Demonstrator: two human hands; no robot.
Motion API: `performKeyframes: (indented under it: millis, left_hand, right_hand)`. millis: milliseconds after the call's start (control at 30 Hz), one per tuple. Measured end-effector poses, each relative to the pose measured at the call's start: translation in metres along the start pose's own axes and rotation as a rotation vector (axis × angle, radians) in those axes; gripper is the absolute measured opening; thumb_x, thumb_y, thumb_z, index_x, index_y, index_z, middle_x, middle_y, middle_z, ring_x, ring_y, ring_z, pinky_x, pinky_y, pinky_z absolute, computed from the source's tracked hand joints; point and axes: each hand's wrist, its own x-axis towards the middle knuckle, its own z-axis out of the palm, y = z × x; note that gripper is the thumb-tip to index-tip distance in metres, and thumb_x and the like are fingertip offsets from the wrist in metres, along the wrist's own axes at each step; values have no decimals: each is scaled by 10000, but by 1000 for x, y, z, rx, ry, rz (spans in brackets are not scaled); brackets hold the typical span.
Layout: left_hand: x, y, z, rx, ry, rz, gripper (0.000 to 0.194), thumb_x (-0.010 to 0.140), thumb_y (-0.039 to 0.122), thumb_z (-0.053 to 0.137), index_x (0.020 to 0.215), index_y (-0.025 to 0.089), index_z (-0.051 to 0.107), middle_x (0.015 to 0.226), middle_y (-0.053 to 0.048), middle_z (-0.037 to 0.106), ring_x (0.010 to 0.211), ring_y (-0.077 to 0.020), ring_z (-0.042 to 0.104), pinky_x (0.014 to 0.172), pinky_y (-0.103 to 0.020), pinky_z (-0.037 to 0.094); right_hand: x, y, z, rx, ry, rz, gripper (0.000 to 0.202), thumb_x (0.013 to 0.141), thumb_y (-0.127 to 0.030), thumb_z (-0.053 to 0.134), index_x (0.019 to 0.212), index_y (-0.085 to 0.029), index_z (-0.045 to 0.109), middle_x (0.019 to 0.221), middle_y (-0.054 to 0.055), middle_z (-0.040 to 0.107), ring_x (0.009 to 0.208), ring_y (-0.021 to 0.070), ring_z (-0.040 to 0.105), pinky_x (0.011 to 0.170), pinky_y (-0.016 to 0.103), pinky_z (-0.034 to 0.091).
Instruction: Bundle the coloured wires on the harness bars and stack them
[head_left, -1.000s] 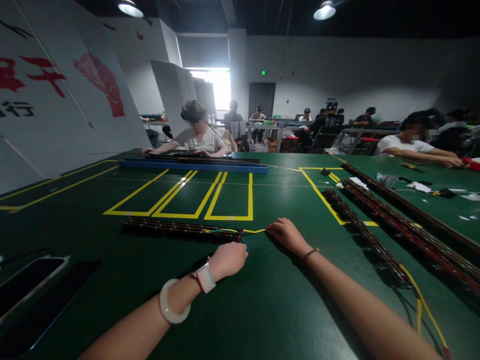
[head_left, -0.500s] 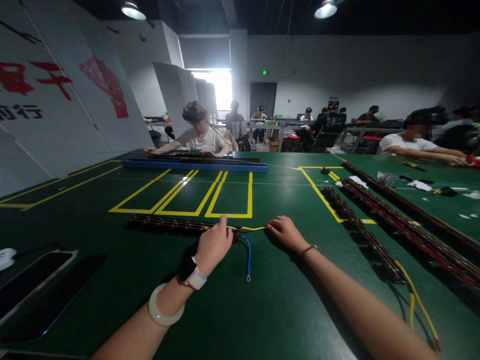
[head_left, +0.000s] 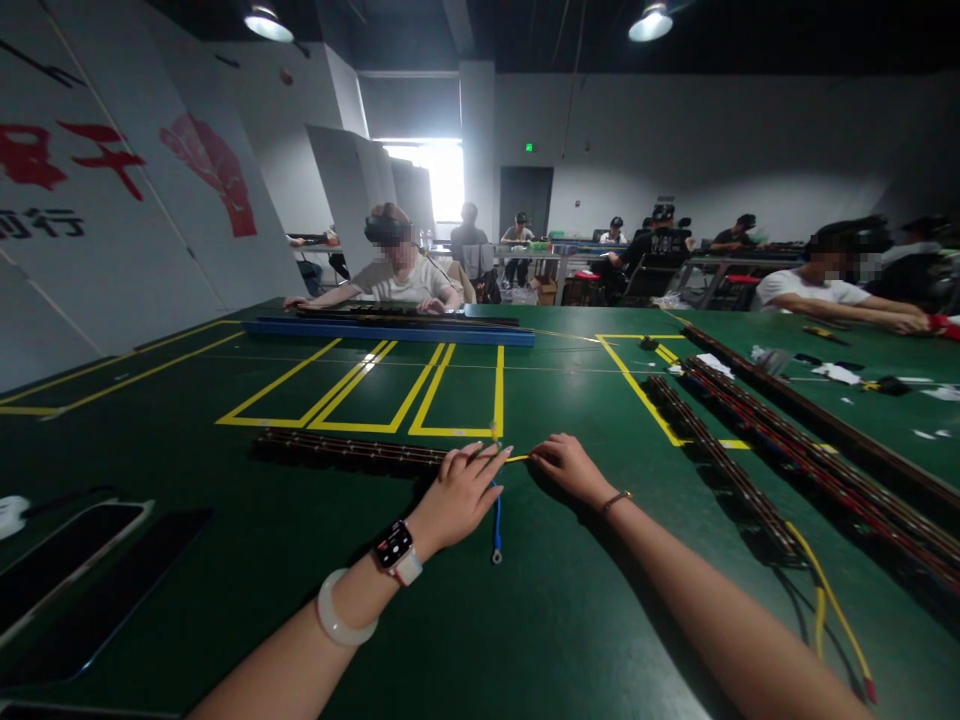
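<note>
A long dark strip assembly with pale spots along it lies crosswise on the green table. My left hand rests over its right end, fingers stretched out and slightly apart, hiding that end. Out from under those fingers runs a short yellow wire toward the right. My right hand pinches the far tip of this wire between thumb and fingers. Below the left fingertips a blue wire hangs toward me on the tabletop, ending in a metal ring terminal.
More long dark strips lie at the right, one trailing a yellow cable. Yellow tape outlines mark the table ahead. A blue rail lies before a person opposite. Two dark flat panels lie at left.
My left hand has slid right along the strip and its fingers have straightened over the wire end. My right hand stays in place, pinching the yellow wire.
</note>
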Motion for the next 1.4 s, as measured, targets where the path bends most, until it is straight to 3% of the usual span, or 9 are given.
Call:
performKeyframes:
  millis: [167, 300, 433, 533, 700, 933, 1033, 1233, 1400]
  left_hand:
    - [0, 8, 2, -157, -73, 41, 384, 909, 402, 413, 1217, 251, 587, 1407, -44, 440, 1370, -249, 201, 1128, -448, 61]
    - [-2, 8, -1, -154, -75, 112, 337, 903, 391, 420, 1118, 259, 643, 1396, -38, 447, 1353, -247, 237, 1117, -427, 111]
    - [-5, 5, 1, -113, -1, 161, 284, 891, 354, 445, 903, 208, 688, 1023, -100, 627, 1037, -227, 508, 965, -361, 319]
    - [-6, 3, 6, -117, -23, 135, 296, 898, 328, 430, 797, 184, 669, 780, -82, 614, 762, -180, 532, 795, -301, 373]
    - [-7, 4, 9, -211, -44, 19, 303, 901, 335, 428, 770, 182, 653, 749, -71, 608, 696, -164, 527, 723, -270, 360]
    - [-9, 11, 11, -263, -20, -183, 298, 883, 367, 445, 774, 172, 642, 791, -81, 636, 721, -174, 559, 686, -268, 356]
    - [-7, 13, 12, -316, -43, -280, 342, 890, 376, 409, 762, 159, 641, 825, -84, 648, 758, -180, 576, 679, -266, 370]
    - [-4, 11, 18, -747, -192, -537, 273, 862, 343, 425, 918, 118, 569, 709, -31, 605, 503, -99, 520, 479, -207, 352]
    - [-5, 14, 21, -1158, -261, -637, 214, 870, 304, 436, 989, 128, 462, 610, 10, 529, 561, -126, 600, 436, -175, 353]
  right_hand:
    - [1, 2, 4, 18, -3, 1, 200, 897, -288, 529, 918, -195, 705, 803, 40, 611, 801, 158, 516, 765, 279, 363]
    - [1, -1, 5, 27, -18, 3, 224, 900, -323, 522, 941, -196, 702, 815, 46, 601, 798, 161, 505, 769, 292, 365]
    - [2, -10, 4, 45, -55, -30, 248, 873, -399, 558, 1006, -233, 685, 888, 51, 589, 855, 172, 500, 811, 315, 364]
    - [2, -17, 2, 37, -116, -33, 365, 814, -507, 604, 1061, -244, 658, 946, 62, 571, 913, 196, 493, 844, 343, 359]
    - [1, -30, 2, 27, -243, -9, 508, 716, -568, 679, 1076, -215, 626, 987, 77, 566, 964, 225, 495, 846, 349, 357]
    - [0, -50, 8, 68, -342, 36, 376, 780, -499, 635, 938, -158, 634, 922, 71, 613, 886, 201, 539, 800, 309, 356]
    - [-2, -56, 11, 40, -352, 46, 384, 743, -504, 663, 906, -159, 629, 908, 67, 612, 893, 210, 539, 800, 309, 347]
    - [-2, -62, 9, 138, -357, 128, 242, 728, -314, 675, 879, -140, 600, 868, 50, 613, 795, 164, 539, 670, 242, 359]
    - [0, -63, 4, 325, -330, 157, 231, 694, -239, 688, 868, -140, 572, 802, 3, 609, 691, 117, 529, 576, 195, 348]
